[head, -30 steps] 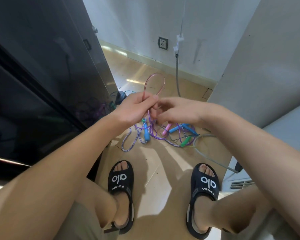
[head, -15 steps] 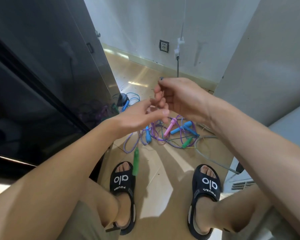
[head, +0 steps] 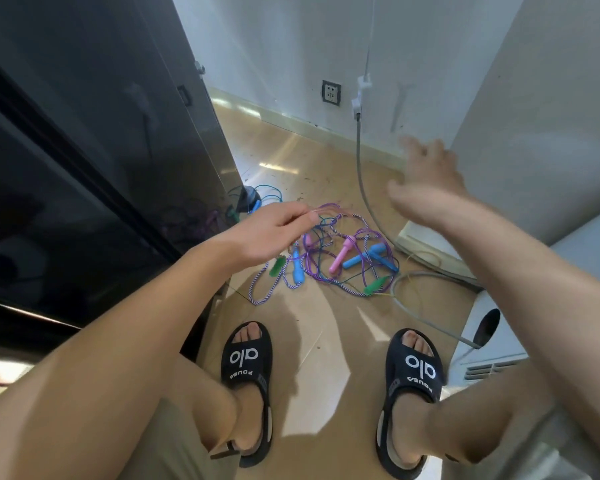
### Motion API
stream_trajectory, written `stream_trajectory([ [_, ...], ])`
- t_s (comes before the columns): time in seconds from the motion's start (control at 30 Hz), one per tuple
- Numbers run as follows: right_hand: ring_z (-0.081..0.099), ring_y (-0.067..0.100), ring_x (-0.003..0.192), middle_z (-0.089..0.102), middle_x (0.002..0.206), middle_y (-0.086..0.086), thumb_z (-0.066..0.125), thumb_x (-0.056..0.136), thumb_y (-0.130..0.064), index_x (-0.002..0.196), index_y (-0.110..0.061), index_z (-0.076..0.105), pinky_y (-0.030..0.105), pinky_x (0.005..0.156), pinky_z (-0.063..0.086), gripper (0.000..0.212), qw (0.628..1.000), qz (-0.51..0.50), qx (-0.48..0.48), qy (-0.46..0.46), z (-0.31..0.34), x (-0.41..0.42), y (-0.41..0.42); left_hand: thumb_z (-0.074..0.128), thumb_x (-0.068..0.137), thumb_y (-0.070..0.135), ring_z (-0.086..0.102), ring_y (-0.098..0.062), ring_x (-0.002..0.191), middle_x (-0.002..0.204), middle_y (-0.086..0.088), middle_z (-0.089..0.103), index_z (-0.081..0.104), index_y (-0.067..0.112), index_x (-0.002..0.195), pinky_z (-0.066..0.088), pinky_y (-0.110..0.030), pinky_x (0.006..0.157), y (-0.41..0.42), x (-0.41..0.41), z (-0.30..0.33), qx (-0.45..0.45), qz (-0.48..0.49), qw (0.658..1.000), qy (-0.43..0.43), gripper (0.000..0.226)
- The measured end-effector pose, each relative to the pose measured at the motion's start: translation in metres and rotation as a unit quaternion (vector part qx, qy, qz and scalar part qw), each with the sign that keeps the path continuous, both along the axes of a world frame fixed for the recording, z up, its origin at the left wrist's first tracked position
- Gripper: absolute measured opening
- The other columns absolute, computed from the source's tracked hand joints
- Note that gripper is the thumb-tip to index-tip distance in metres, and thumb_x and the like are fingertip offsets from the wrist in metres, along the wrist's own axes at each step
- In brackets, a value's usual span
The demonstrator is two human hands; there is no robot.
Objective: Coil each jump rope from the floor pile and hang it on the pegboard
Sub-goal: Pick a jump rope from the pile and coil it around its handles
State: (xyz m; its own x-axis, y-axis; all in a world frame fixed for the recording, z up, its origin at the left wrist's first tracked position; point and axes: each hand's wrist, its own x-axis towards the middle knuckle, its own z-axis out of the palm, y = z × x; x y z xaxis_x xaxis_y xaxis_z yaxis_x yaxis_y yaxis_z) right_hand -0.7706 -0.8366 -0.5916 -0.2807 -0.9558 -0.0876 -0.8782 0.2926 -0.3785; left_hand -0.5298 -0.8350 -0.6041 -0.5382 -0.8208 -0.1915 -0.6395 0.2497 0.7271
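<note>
A tangled pile of jump ropes (head: 340, 258) lies on the wooden floor ahead of my feet, with purple, striped and dark cords and pink, blue and green handles. My left hand (head: 267, 233) hangs above the pile's left side and pinches a thin pinkish rope (head: 326, 212) between thumb and fingertips. A green handle (head: 277, 266) shows just below that hand. My right hand (head: 426, 181) is raised to the right, blurred, fingers spread and holding nothing. No pegboard is in view.
A dark glossy cabinet (head: 94, 161) fills the left side. A grey hose (head: 364, 188) runs down the white wall and curls over the floor at right. A white appliance (head: 492, 344) stands at right. My feet in black sandals (head: 246, 362) stand behind the pile.
My right hand has let go and swung up and right, away from the left hand. The left hand keeps its pinch on the thin rope, now lower over the pile.
</note>
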Motion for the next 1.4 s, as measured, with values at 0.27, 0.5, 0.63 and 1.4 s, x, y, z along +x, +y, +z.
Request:
stream_trajectory([
  [0.27, 0.045, 0.012, 0.054, 0.051, 0.059, -0.003, 0.049, 0.099, -0.040, 0.068, -0.016, 0.050, 0.031, 0.057, 0.038, 0.039, 0.949, 0.265, -0.017, -0.169, -0.005, 0.057, 0.018, 0.054, 0.102, 0.032, 0.051, -0.001, 0.064, 0.063, 0.017, 0.057, 0.060, 0.022, 0.073, 0.040, -0.018, 0.065, -0.001, -0.004, 0.005, -0.001, -0.002, 1.000, 0.002, 0.031],
  [0.5, 0.036, 0.010, 0.049, 0.041, 0.053, -0.004, 0.060, 0.096, -0.042, 0.066, -0.012, 0.060, 0.028, 0.051, 0.028, 0.042, 0.969, 0.208, 0.012, -0.133, 0.007, -0.010, -0.002, 0.048, 0.102, 0.048, 0.039, -0.012, 0.060, 0.068, -0.002, 0.044, 0.050, 0.007, 0.077, 0.036, -0.029, 0.063, -0.006, 0.010, 0.006, 0.014, 0.017, 1.000, -0.017, 0.049],
  [0.63, 0.060, 0.018, 0.097, 0.065, 0.097, -0.005, 0.052, 0.101, -0.038, 0.106, -0.019, 0.070, 0.031, 0.087, 0.047, 0.027, 0.981, 0.163, 0.062, -0.087, -0.012, -0.029, 0.001, 0.044, 0.105, 0.042, 0.037, -0.011, 0.059, 0.065, 0.004, 0.045, 0.061, 0.025, 0.069, 0.035, -0.026, 0.062, -0.002, 0.003, 0.010, 0.000, -0.011, 0.999, -0.038, 0.043],
  [1.4, 0.063, 0.029, 0.074, 0.072, 0.095, 0.018, 0.037, 0.106, -0.042, 0.118, -0.011, 0.064, 0.033, 0.067, 0.051, 0.043, 0.892, 0.190, 0.215, -0.349, -0.004, 0.015, 0.019, 0.053, 0.102, 0.044, 0.039, -0.008, 0.049, 0.054, 0.008, 0.047, 0.057, 0.022, 0.062, 0.037, -0.019, 0.055, 0.000, 0.000, 0.015, 0.048, -0.028, 0.998, -0.001, 0.046],
])
